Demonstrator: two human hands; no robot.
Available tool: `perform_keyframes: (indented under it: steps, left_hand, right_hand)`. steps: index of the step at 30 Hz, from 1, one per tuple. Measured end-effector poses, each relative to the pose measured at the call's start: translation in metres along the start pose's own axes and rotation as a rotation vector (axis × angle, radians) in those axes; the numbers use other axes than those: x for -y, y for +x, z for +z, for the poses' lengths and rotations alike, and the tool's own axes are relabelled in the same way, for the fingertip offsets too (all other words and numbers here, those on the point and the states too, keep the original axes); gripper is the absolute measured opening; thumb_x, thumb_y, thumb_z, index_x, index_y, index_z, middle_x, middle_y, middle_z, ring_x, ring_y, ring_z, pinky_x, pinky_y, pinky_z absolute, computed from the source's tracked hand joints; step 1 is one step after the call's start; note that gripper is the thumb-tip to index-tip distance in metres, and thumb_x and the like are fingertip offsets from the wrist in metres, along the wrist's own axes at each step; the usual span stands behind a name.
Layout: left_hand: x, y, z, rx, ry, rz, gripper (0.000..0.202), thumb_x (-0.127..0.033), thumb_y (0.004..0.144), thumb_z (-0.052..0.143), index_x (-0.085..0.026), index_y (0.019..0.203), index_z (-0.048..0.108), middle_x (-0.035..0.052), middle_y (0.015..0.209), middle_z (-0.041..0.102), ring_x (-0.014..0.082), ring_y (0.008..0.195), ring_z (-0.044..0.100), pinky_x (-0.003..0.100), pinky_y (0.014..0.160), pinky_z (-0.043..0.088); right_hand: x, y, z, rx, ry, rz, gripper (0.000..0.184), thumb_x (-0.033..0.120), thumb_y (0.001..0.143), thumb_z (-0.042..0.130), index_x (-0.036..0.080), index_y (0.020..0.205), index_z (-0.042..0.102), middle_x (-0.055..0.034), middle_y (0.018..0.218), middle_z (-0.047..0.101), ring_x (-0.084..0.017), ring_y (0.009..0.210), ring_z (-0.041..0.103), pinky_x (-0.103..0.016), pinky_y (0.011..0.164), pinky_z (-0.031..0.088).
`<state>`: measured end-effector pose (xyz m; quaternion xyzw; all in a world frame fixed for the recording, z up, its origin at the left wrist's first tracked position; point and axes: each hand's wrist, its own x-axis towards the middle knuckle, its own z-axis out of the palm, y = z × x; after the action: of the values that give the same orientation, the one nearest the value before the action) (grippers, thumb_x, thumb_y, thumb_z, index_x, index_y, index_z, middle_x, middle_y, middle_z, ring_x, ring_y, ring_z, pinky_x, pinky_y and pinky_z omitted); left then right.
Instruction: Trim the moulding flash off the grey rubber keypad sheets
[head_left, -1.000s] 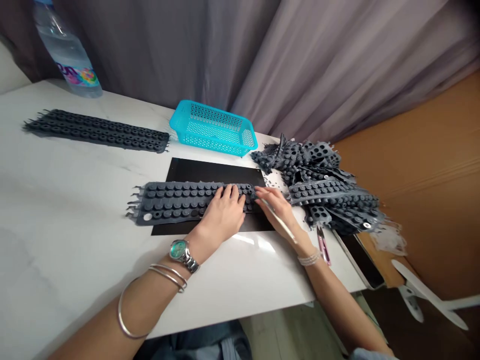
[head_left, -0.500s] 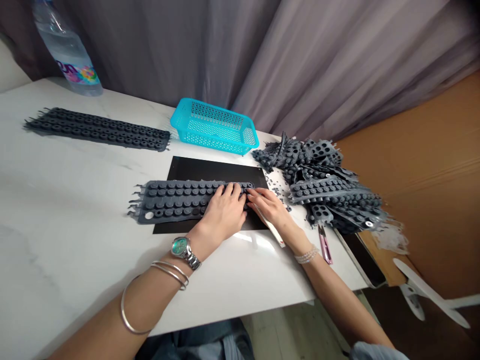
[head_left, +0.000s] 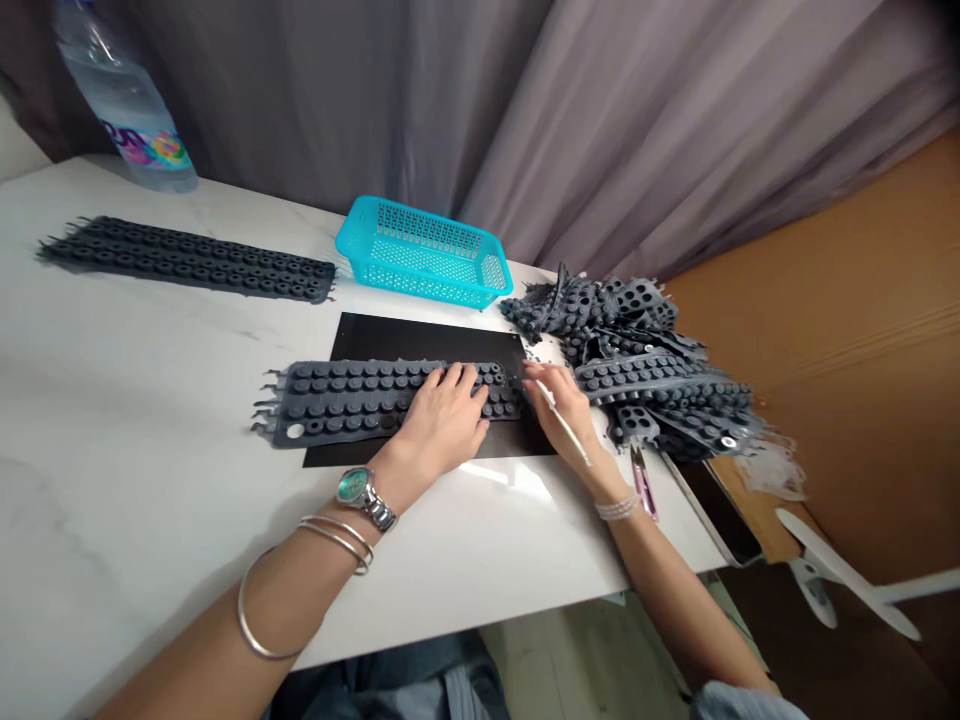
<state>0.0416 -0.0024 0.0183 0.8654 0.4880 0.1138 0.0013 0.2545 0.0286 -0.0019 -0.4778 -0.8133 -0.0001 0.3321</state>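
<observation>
- Since half a second ago, the right hand has drawn back a little to the right, away from the left hand. The left hand has stayed where it was.
- A grey rubber sheet covered in rows of round studs lies lengthwise on a black mat, in the middle of the white tabletop. Its left end overhangs the mat.
- Left hand: flat on the right part of the sheet, fingers spread and pressing down. Its grip is released and closes on nothing.
- Right hand: grip clenched around a thin pale stick, whose tip rests at the sheet's right edge.
- Done so far, as a judgement: very little on this sheet. Nearly every stud is in place, and only one pale hole shows, at the near left corner.
- Small loose grey bits lie between the mat and a tangled pile of similar sheets on the right. Some sheets in the pile show empty holes and others keep their studs, so I cannot tell how many are finished.
- A second sheet lies flat and well apart at the far left, all its rows filled.
- Left to do, as a judgement: almost the whole sheet under the hands.
- Also there: a turquoise basket behind the mat, a water bottle at the far left, and pink snips beside the right wrist.
</observation>
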Motion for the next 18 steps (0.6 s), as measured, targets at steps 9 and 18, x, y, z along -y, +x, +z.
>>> perform_keyframes:
  steps: [9, 18]
  left_hand:
    - [0.007, 0.002, 0.002, -0.050, 0.002, 0.032, 0.051, -0.038, 0.092, 0.048, -0.008, 0.133, 0.052, 0.0184, 0.142, 0.050, 0.0313, 0.126, 0.047, 0.044, 0.101, 0.038]
    - [0.015, 0.002, 0.007, -0.023, 0.035, 0.097, 0.056, -0.042, 0.095, 0.040, -0.010, 0.141, 0.045, 0.0138, 0.150, 0.044, 0.0304, 0.132, 0.042, 0.046, 0.106, 0.033]
  right_hand:
    - [0.009, 0.020, 0.015, 0.186, 0.009, -0.215, 0.023, 0.033, 0.098, 0.049, 0.021, 0.110, 0.064, -0.0120, 0.110, 0.065, -0.023, 0.101, 0.065, -0.040, 0.089, 0.057]
    - [0.004, 0.014, 0.019, 0.175, 0.008, -0.241, 0.024, 0.031, 0.098, 0.050, 0.020, 0.114, 0.063, -0.0134, 0.116, 0.065, -0.024, 0.108, 0.064, -0.040, 0.093, 0.057]
